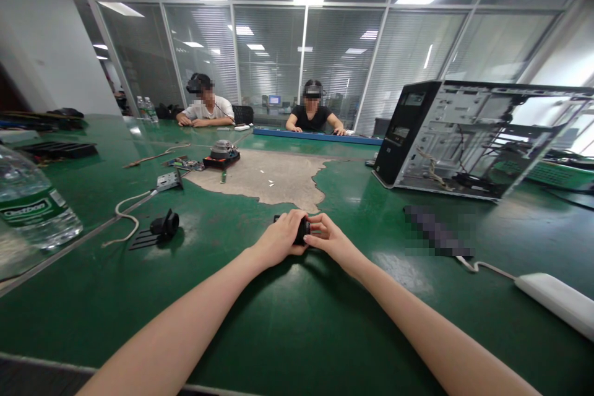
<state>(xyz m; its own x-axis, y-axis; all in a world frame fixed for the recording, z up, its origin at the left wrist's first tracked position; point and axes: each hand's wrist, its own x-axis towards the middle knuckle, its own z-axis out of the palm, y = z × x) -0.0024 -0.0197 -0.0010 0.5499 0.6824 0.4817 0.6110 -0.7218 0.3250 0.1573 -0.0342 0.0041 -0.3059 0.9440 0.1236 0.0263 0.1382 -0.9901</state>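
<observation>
Both hands meet over the green tabletop (pixel 288 315) around a small black object (pixel 301 231). It has a rounded, lens-like end facing right, and my fingers cover much of it. My left hand (pixel 281 236) wraps over its left side and top. On the right side, my right hand (pixel 330 240) has its thumb and fingers closed on the rounded end. Left of my hands lies a black part (pixel 164 224) with a round ring and flat prongs.
An opened computer case (pixel 445 142) stands at the right. Near it are a blurred dark slab (pixel 436 232) and a white power strip (pixel 557 300). A water bottle (pixel 32 210) stands at the left. Electronic parts (pixel 221 154) lie ahead. Two people sit across the table.
</observation>
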